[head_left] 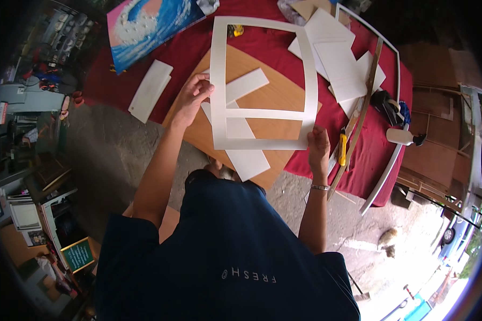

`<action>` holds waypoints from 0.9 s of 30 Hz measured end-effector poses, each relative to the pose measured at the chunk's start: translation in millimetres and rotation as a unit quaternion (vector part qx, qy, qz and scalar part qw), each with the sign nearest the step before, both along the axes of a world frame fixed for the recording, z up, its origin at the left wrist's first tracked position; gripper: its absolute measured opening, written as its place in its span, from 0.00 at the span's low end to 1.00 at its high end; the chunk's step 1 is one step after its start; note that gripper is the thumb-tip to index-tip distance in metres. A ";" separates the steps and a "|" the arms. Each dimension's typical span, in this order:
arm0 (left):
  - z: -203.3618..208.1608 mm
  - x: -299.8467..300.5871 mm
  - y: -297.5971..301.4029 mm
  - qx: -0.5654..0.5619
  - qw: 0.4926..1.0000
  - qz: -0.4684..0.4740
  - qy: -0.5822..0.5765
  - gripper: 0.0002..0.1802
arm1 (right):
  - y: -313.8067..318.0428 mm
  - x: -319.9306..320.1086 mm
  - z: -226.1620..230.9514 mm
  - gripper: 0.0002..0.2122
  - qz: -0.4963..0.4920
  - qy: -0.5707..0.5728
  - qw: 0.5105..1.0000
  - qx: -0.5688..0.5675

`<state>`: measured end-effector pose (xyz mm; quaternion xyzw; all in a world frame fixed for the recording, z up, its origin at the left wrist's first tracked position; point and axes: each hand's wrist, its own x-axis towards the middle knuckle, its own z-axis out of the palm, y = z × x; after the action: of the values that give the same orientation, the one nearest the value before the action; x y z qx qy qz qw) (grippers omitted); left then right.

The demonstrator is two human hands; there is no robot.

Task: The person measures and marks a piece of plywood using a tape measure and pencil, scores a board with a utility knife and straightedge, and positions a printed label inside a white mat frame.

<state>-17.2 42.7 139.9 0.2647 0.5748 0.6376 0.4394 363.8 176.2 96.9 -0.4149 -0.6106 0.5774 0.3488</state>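
Observation:
A white mat board (265, 114) is held up in front of me, nearly upright. It has a large window opening above a smaller one, with a narrow bar between them. My left hand (194, 97) pinches its left edge around mid-height, thumb against the front. Near the lower right corner, my right hand (319, 145) grips the other side. Below and behind lies a brown wooden board (198, 134), partly visible through both openings. White cut-off strips lie on it, one (249, 163) poking out under the mat and another (251, 83) showing through the large window.
A red cloth (193, 43) covers the table. At back left is a blue wave painting (150, 32); a white piece (151, 91) lies nearer. On the right are white sheets (332, 53), a long strip (367, 101), a yellow utility knife (343, 147) and a spray bottle (400, 137).

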 end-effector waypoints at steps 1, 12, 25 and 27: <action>24.3 -8.1 7.3 0.024 0.999 -0.009 0.021 0.22 | 9.9 -5.1 7.0 0.08 0.010 0.022 1.000 0.011; 326.4 -143.0 -2.1 0.264 0.916 0.154 0.258 0.17 | 94.9 -211.1 200.5 0.08 0.210 0.174 0.960 0.067; 367.3 -177.4 -87.2 0.428 0.820 0.329 0.191 0.14 | 53.6 -309.3 227.5 0.07 0.312 0.297 0.902 0.029; 358.4 -172.6 -98.3 0.436 0.825 0.307 0.185 0.12 | 55.2 -313.4 222.6 0.07 0.314 0.310 0.897 0.030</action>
<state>-189.8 -55.6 498.2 0.3521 0.3589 0.8627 -0.0548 50.4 231.4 319.5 0.0089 -0.5872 0.7379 0.3326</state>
